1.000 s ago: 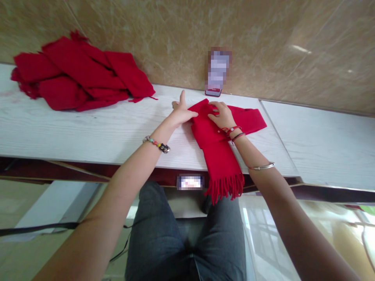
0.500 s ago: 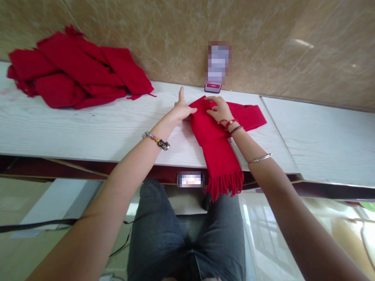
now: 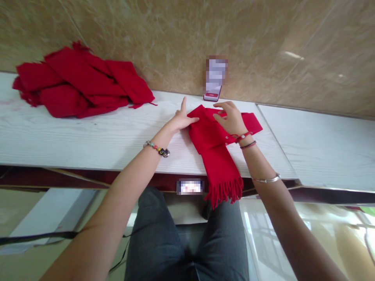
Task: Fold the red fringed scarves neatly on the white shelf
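Note:
A red scarf lies folded across itself on the white wood-grain tabletop, its fringed end hanging over the front edge toward my lap. At the scarf's left corner is my left hand, thumb raised and a finger lying on the cloth; some of its fingers are hidden beneath or behind the fabric. My right hand is over the right part of the scarf, fingers curved and apart, with nothing visible between them. Another part of the scarf sticks out to the right behind that wrist.
A heap of red scarves lies at the left against the brown marbled wall. A phone with a blurred screen leans on the wall behind the scarf. Below the tabletop edge is a small blurred bright patch.
My right hand has lifted from the scarf's fold and moved right. My left hand keeps its place at the left corner. The whole view has shifted slightly.

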Demonstrator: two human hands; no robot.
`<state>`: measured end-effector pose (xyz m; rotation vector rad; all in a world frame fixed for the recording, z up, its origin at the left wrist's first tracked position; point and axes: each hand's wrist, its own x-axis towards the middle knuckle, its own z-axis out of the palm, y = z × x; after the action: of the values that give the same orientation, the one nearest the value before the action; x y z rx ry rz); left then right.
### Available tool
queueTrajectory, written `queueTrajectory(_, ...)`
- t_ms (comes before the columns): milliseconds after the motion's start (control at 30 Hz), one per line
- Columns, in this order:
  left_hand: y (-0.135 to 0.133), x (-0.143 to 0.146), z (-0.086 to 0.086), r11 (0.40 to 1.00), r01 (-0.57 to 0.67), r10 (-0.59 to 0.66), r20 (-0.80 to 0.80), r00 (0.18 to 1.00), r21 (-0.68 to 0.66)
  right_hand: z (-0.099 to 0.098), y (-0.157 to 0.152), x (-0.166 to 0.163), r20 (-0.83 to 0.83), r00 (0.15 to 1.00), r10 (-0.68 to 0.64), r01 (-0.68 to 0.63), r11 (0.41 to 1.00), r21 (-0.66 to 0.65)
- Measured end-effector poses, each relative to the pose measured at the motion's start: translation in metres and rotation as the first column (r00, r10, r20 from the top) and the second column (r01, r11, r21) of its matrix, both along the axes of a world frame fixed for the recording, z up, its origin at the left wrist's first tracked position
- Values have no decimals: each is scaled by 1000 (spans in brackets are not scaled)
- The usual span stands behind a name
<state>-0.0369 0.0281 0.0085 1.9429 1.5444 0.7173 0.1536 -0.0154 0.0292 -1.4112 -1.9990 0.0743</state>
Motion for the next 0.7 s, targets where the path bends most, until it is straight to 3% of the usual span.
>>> queueTrajectory(100, -6, -3, 5, 994, -50, 61, -114, 992, 100, 7, -46, 13, 122, 991, -49, 56, 997, -58)
queueTrajectory(200, -18, 0, 11, 979, -49, 93, -222, 971, 196, -3, -94, 18, 219, 967, -127, 187, 941, -281)
queueTrajectory(300, -24, 8, 11, 962, 60, 29, -318, 948, 265, -18, -121, 14, 72, 983, -170, 184, 911, -369)
queueTrajectory(400, -23, 15, 2, 957, 244, -168, -389, 906, 156, -28, -120, 8, -108, 973, -206, 148, 906, -397)
queueTrajectory(467, -21, 18, -4, 955, 294, -251, -408, 878, 43, -31, -111, 6, -165, 959, -229, 135, 885, -445)
queueTrajectory(600, -21, 19, -8, 961, 276, -249, -422, 872, 2, -26, -99, 5, -342, 887, -310, 40, 790, -612)
queueTrajectory(700, -22, 17, -6, 947, 309, -244, -439, 865, 82, -14, -102, 4, -557, 721, -413, -47, 773, -633)
